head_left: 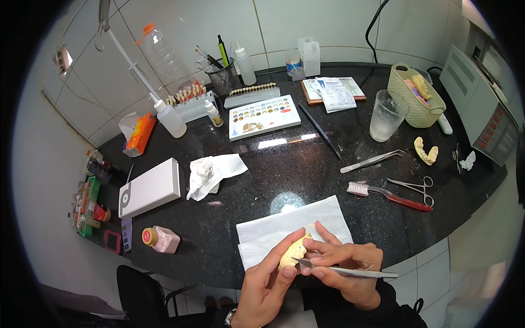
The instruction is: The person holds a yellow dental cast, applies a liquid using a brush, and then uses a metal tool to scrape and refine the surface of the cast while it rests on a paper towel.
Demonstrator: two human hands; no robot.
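A yellow dental cast (293, 253) with a small blue spot is held up over the near edge of a folded white paper towel (328, 210), the landmark for every place below. The left hand (266, 285) grips it between thumb and fingers, narrowed to its width, which seems meant to steady it while leaving its right side free. The right hand (353, 261) holds a metal carving knife (377, 274) much like a pen, tip at the cast; some of its fingers appear to brace against the cast, probably for fine control.

The towel lies flat on the black speckled tabletop (219, 240), likely to catch crumbs. Right of the towel lie a red-handled toothbrush (396, 199) and locking forceps (409, 185); farther beyond it on that side are bent-tip tweezers (369, 162) and a U-shaped dental cast (427, 159), perhaps laid there for an easy reach. Left of the towel stands a bottle of pink contents (167, 240); beyond and to the left lie a crumpled tissue (205, 170) and a white box (150, 191).

Well beyond the towel are a paint palette (268, 120) and a tooth shade guide (252, 97), seemingly kept back to leave elbow room. Far beyond and right stand a drinking glass (387, 121) and a woven basket (410, 112).
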